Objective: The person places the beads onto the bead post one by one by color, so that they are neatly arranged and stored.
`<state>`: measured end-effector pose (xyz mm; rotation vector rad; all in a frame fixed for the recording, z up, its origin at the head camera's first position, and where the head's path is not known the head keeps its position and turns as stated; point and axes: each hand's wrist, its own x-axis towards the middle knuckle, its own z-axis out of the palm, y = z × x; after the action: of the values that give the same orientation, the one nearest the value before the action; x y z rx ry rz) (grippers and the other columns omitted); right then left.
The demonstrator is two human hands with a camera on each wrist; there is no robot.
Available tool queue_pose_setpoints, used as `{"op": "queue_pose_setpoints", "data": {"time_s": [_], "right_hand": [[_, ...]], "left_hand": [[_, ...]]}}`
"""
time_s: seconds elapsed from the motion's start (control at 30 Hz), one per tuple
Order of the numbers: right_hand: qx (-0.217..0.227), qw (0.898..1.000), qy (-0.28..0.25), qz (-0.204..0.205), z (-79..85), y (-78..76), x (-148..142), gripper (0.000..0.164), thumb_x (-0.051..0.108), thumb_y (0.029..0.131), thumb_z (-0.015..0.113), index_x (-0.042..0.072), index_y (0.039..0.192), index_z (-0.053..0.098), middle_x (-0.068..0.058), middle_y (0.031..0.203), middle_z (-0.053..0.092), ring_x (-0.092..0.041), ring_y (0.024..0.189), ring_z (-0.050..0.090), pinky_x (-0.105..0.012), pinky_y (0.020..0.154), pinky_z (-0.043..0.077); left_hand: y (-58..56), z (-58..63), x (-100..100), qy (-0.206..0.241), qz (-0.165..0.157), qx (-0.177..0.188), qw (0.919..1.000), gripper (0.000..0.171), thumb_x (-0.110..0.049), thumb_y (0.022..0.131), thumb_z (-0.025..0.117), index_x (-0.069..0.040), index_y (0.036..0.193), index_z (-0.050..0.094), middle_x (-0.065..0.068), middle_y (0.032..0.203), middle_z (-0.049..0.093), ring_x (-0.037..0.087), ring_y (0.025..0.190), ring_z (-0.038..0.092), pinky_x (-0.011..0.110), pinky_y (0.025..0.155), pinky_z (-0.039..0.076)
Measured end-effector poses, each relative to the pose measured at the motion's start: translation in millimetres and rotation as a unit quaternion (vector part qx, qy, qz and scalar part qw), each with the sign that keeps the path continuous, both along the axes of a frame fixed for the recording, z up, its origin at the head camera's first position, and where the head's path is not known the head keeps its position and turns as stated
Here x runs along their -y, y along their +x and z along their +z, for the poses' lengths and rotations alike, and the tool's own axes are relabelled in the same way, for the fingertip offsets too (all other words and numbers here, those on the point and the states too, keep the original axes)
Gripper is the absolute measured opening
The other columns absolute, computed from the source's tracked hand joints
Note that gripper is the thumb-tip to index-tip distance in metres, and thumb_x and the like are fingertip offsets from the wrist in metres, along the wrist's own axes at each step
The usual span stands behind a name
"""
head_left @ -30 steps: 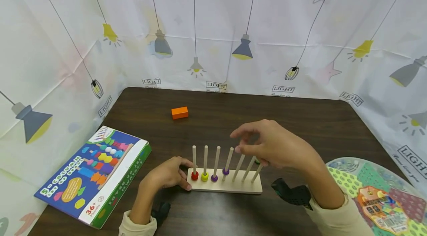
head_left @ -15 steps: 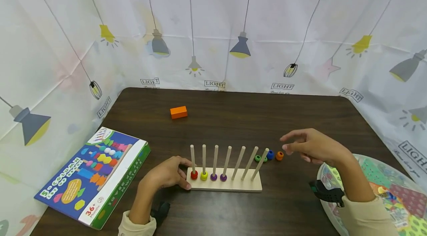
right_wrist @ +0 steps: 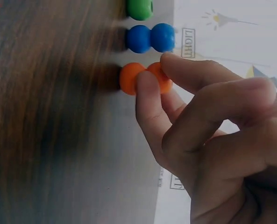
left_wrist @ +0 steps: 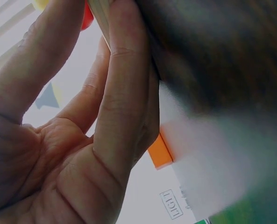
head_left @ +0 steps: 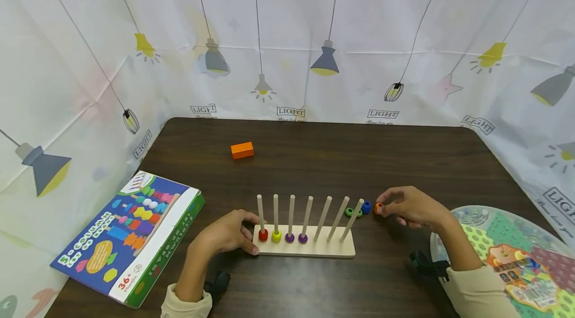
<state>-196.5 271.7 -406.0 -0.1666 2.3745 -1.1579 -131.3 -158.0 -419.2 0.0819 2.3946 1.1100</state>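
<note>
A pale wooden peg board (head_left: 314, 248) carries a row of several upright pegs. From its left end, the first peg bears a red bead (head_left: 263, 234), the second a yellow bead (head_left: 276, 236), and the two after those hold purple beads (head_left: 289, 238). My left hand (head_left: 229, 233) grips that left end between thumb and fingers. Right of the board, my right hand (head_left: 413, 205) pinches at orange beads (head_left: 379, 208); the right wrist view shows two stacked, fingertips on the upper one. Blue beads (right_wrist: 138, 38), also stacked in two, stand beside them. Green beads (head_left: 349, 212) lie partly behind the last peg.
An orange block (head_left: 242, 151) lies farther back on the dark table (head_left: 314, 158). At left is a blue and green toy box (head_left: 130, 238). A round, patterned, colourful lid or package (head_left: 498, 228) lies at right, under the right forearm. A printed white curtain closes off the back.
My right hand has left the fourth peg, where a purple bead dropped to the base, and has moved right to the orange beads. The left hand keeps its hold on the board.
</note>
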Motion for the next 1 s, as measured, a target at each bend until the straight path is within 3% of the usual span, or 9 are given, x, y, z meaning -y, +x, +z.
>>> {"op": "queue_pose_setpoints", "data": {"time_s": [0.1, 0.2, 0.37, 0.5, 0.7, 0.83, 1.0], "right_hand": [[-0.008, 1.0, 0.006, -0.002, 3.3, 2.2, -1, 0.033, 0.02, 0.096, 0.073, -0.001, 0.121, 0.066, -0.005, 0.058, 0.054, -0.011, 0.042, 0.037, -0.023, 0.039, 0.032], [-0.012, 1.0, 0.005, 0.0, 16.7, 5.6, 0, 0.035, 0.021, 0.097, 0.072, -0.001, 0.123, 0.065, -0.006, 0.06, 0.054, -0.011, 0.043, 0.037, -0.024, 0.039, 0.032], [-0.019, 0.999, -0.025, 0.016, 57.5, 8.5, 9, 0.039, 0.025, 0.098, 0.071, 0.001, 0.127, 0.063, -0.011, 0.066, 0.056, -0.011, 0.042, 0.036, -0.024, 0.036, 0.031], [-0.042, 0.995, -0.06, 0.062, 93.9, 9.4, 26, 0.036, 0.026, 0.099, 0.07, 0.004, 0.127, 0.064, -0.013, 0.073, 0.06, -0.011, 0.04, 0.035, -0.026, 0.033, 0.032], [-0.069, 0.987, -0.093, 0.112, 140.7, 26.2, 67, 0.03, 0.025, 0.099, 0.072, 0.009, 0.123, 0.068, -0.015, 0.083, 0.062, -0.014, 0.041, 0.037, -0.029, 0.032, 0.03], [-0.057, 0.98, -0.109, 0.156, 155.3, 39.2, 97, 0.03, 0.024, 0.099, 0.072, 0.006, 0.122, 0.068, -0.02, 0.095, 0.065, -0.016, 0.043, 0.041, -0.029, 0.036, 0.033], [-0.052, 0.98, -0.078, 0.174, 157.7, 47.2, 119, 0.032, 0.031, 0.097, 0.074, 0.01, 0.122, 0.069, -0.015, 0.07, 0.059, -0.015, 0.042, 0.042, -0.027, 0.036, 0.033]], "left_hand": [[0.0, 0.3, -1, -0.001, 0.001, 0.001, 1.0, 0.057, 0.0, 0.075, 0.09, -0.005, 0.126, 0.068, 0.005, 0.093, 0.061, 0.02, 0.081, 0.058, 0.035, 0.076, 0.052], [0.2, 0.6, -2, -0.001, 0.001, 0.001, 1.0, 0.057, 0.0, 0.074, 0.09, -0.005, 0.126, 0.068, 0.005, 0.093, 0.061, 0.02, 0.081, 0.058, 0.035, 0.077, 0.052], [0.9, 1.4, -1, 0.002, 0.0, -0.001, 1.0, 0.057, 0.0, 0.074, 0.091, -0.005, 0.126, 0.068, 0.005, 0.094, 0.062, 0.019, 0.082, 0.059, 0.036, 0.078, 0.052], [1.1, 1.7, 1, 0.003, 0.0, -0.002, 1.0, 0.057, 0.0, 0.074, 0.091, -0.005, 0.127, 0.068, 0.005, 0.095, 0.062, 0.019, 0.083, 0.06, 0.036, 0.079, 0.053], [0.8, 0.2, 0, 0.003, -0.007, -0.001, 1.0, 0.056, 0.0, 0.075, 0.09, -0.005, 0.126, 0.068, 0.005, 0.093, 0.062, 0.02, 0.082, 0.059, 0.036, 0.078, 0.053], [1.0, 0.0, -1, 0.006, -0.008, -0.003, 0.9999, 0.057, 0.001, 0.074, 0.091, -0.004, 0.127, 0.068, 0.005, 0.092, 0.062, 0.019, 0.082, 0.059, 0.036, 0.077, 0.053], [0.1, 0.6, -1, 0.006, -0.006, -0.001, 1.0, 0.057, 0.001, 0.075, 0.09, -0.004, 0.127, 0.068, 0.005, 0.093, 0.062, 0.02, 0.081, 0.058, 0.035, 0.077, 0.053]]}}
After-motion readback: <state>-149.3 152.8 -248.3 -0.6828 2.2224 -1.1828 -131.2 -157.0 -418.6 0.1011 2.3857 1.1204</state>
